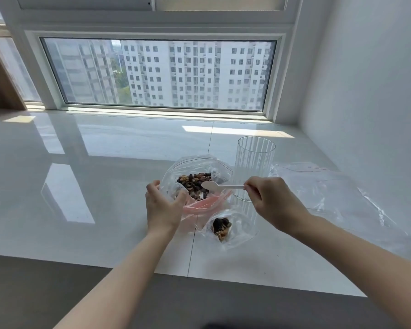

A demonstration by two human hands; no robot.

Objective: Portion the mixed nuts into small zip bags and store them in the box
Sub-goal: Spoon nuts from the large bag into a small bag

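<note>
A large clear zip bag (176, 168) with a pink zip strip lies open on the white counter, holding mixed nuts (195, 182). My left hand (163, 206) grips its near left edge, fingers curled round the plastic. My right hand (269, 201) pinches the handle of a white plastic spoon (220, 186), whose bowl hovers over the nuts at the bag's mouth. A small clear zip bag (241, 230) with a little heap of nuts (221, 229) lies just in front, between my hands.
A tall ribbed clear glass (255, 160) stands right behind the spoon. More clear zip bags (330, 191) lie flat to the right. The counter (81, 186) ends at a front edge near my forearms; a white wall closes the right side, a window the back.
</note>
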